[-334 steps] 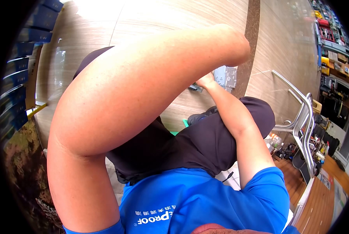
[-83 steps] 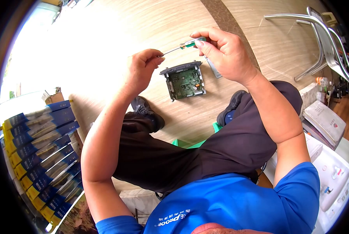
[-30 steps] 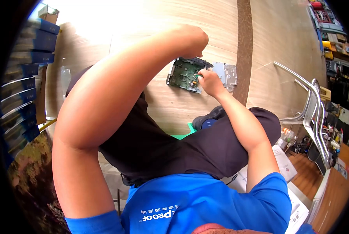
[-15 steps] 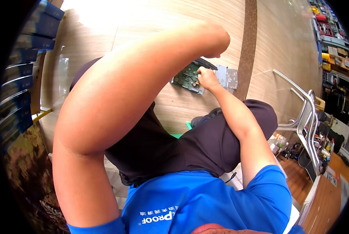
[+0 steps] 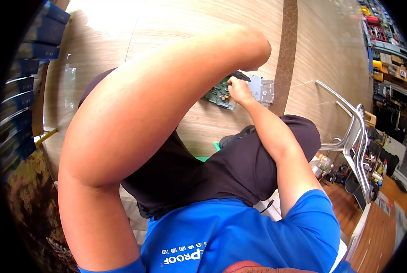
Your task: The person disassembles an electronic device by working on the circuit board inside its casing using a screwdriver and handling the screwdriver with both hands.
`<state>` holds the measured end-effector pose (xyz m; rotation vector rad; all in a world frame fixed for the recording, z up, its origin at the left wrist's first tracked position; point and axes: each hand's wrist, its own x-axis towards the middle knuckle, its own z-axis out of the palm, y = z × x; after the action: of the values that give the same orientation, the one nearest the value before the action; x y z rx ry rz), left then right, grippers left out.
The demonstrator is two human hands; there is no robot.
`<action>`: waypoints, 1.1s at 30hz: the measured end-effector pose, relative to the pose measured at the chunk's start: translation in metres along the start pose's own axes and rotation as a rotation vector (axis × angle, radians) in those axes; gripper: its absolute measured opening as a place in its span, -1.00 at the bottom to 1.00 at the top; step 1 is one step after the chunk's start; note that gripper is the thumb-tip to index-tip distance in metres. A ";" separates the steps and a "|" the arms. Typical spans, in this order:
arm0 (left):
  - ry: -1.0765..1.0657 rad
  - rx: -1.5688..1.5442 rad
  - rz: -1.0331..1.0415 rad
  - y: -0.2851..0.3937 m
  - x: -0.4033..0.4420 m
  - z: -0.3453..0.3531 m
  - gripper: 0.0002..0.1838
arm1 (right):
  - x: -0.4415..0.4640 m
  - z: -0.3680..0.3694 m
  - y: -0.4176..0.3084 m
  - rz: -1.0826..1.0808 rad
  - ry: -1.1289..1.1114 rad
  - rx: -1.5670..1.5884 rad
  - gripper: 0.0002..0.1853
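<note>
My right hand is closed over the right side of a green circuit board in an open metal housing on the floor. The fingers are curled tight; the green-handled screwdriver seen in them earlier is hidden within the fist. My left arm crosses the view in front of the board and covers its left part. Only the back of my left hand shows above the unit, its fingers out of sight. The dark front panel lies at the board's upper edge. Beside it on the right is a flat silver metal plate.
A metal-framed chair stands at the right. Stacked blue boxes line the left edge. My knees and a dark shoe are below the unit, with something green between my legs. Shelves of goods are at the far right.
The screwdriver was between both raised hands; since then both have come down to the board. Over the last second my left arm has shifted right, covering more of it, and the green handle has gone from sight.
</note>
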<state>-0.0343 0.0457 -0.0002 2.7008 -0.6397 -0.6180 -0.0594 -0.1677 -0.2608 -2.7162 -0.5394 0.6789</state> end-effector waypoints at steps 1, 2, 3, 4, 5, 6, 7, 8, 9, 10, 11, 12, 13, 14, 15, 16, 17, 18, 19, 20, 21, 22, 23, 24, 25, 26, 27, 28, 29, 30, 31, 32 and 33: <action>-0.006 -0.008 -0.008 0.000 0.000 0.000 -0.73 | 0.001 0.001 0.001 0.001 0.001 0.002 -0.79; -0.007 -0.007 -0.008 0.001 -0.001 0.000 -0.73 | 0.001 0.002 0.002 -0.004 0.001 -0.001 -0.79; -0.014 -0.003 -0.011 0.002 0.000 0.000 -0.73 | 0.001 0.002 0.002 -0.009 0.001 -0.003 -0.79; -0.019 0.000 -0.015 0.002 0.000 0.000 -0.73 | 0.001 0.002 0.002 -0.010 0.001 -0.002 -0.79; -0.020 0.001 -0.015 0.002 0.000 0.001 -0.73 | 0.001 0.002 0.002 -0.005 -0.003 -0.007 -0.79; -0.018 -0.007 -0.024 0.001 0.001 0.002 -0.73 | 0.002 0.002 0.002 0.000 -0.007 -0.012 -0.79; -0.017 -0.015 -0.032 0.001 0.002 0.003 -0.73 | 0.002 0.002 0.002 -0.001 -0.007 -0.011 -0.79; -0.017 -0.013 -0.033 0.002 0.002 0.002 -0.73 | 0.002 0.002 0.003 -0.003 -0.008 -0.012 -0.79; -0.024 -0.003 -0.036 0.002 0.002 0.002 -0.73 | 0.003 0.002 0.003 -0.006 -0.009 -0.013 -0.79; -0.031 0.008 -0.040 0.002 0.002 0.001 -0.73 | 0.003 0.003 0.004 -0.006 -0.009 -0.012 -0.79; -0.032 0.009 -0.040 0.002 0.002 0.002 -0.73 | 0.003 0.003 0.004 -0.006 -0.007 -0.015 -0.80; -0.032 0.008 -0.045 0.002 0.002 0.002 -0.73 | 0.003 0.004 0.004 -0.006 -0.007 -0.019 -0.80; -0.032 0.007 -0.050 0.002 0.003 0.002 -0.72 | 0.003 0.004 0.005 -0.006 -0.007 -0.018 -0.80; -0.033 0.008 -0.050 0.002 0.003 0.002 -0.72 | 0.004 0.004 0.004 -0.017 -0.003 -0.021 -0.80; -0.034 0.002 -0.048 0.002 0.003 0.002 -0.72 | 0.004 0.004 0.004 -0.028 0.000 -0.024 -0.81; -0.036 -0.003 -0.046 0.002 0.003 0.003 -0.72 | 0.004 0.004 0.004 -0.027 0.000 -0.023 -0.81; -0.037 -0.003 -0.045 0.003 0.002 0.002 -0.72 | 0.004 0.003 0.004 -0.024 -0.035 -0.027 -0.80; -0.041 0.000 -0.045 0.003 0.002 0.002 -0.72 | 0.004 0.001 0.003 -0.022 -0.069 -0.032 -0.79; -0.044 0.002 -0.045 0.003 0.002 0.001 -0.72 | 0.004 0.001 0.002 -0.021 -0.069 -0.031 -0.79; -0.044 0.002 -0.045 0.003 0.003 0.002 -0.72 | 0.004 0.001 0.001 -0.023 -0.070 -0.030 -0.79; -0.042 0.010 -0.037 0.002 0.003 0.002 -0.72 | 0.004 0.002 0.001 -0.025 -0.070 -0.029 -0.79; -0.040 0.018 -0.030 0.002 0.004 0.002 -0.72 | 0.004 0.002 0.001 -0.025 -0.070 -0.029 -0.79; -0.040 0.019 -0.030 0.002 0.003 0.001 -0.72 | 0.003 0.001 0.000 -0.018 -0.075 -0.040 -0.79; -0.041 0.016 -0.038 0.003 0.002 0.000 -0.72 | 0.003 0.000 -0.001 -0.011 -0.080 -0.050 -0.79; -0.043 0.012 -0.046 0.004 0.001 0.000 -0.72 | 0.003 -0.001 -0.002 -0.012 -0.080 -0.050 -0.79; -0.043 0.012 -0.046 0.003 0.001 0.001 -0.72 | 0.003 -0.001 -0.003 -0.006 -0.083 -0.050 -0.79; -0.042 0.011 -0.046 0.003 0.002 0.001 -0.72 | 0.003 -0.001 -0.003 0.000 -0.086 -0.050 -0.79; -0.040 0.011 -0.045 0.002 0.003 0.002 -0.72 | 0.002 -0.001 -0.004 -0.001 -0.087 -0.050 -0.79; -0.040 0.010 -0.045 0.002 0.003 0.002 -0.72 | 0.002 -0.001 -0.004 -0.001 -0.087 -0.048 -0.79; -0.035 0.015 -0.030 0.001 0.003 0.003 -0.72 | 0.002 -0.001 -0.004 -0.001 -0.088 -0.047 -0.79; -0.030 0.020 -0.016 0.001 0.003 0.003 -0.72 | 0.002 -0.001 -0.003 -0.001 -0.088 -0.047 -0.79; -0.030 0.020 -0.016 0.001 0.002 0.003 -0.72 | 0.003 0.000 -0.002 -0.016 -0.087 -0.059 -0.79; -0.029 0.006 -0.022 0.002 0.001 0.002 -0.72 | 0.003 0.002 -0.001 -0.032 -0.087 -0.071 -0.78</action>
<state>-0.0349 0.0433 -0.0022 2.7122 -0.6212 -0.6627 -0.0578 -0.1648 -0.2629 -2.7475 -0.6375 0.7870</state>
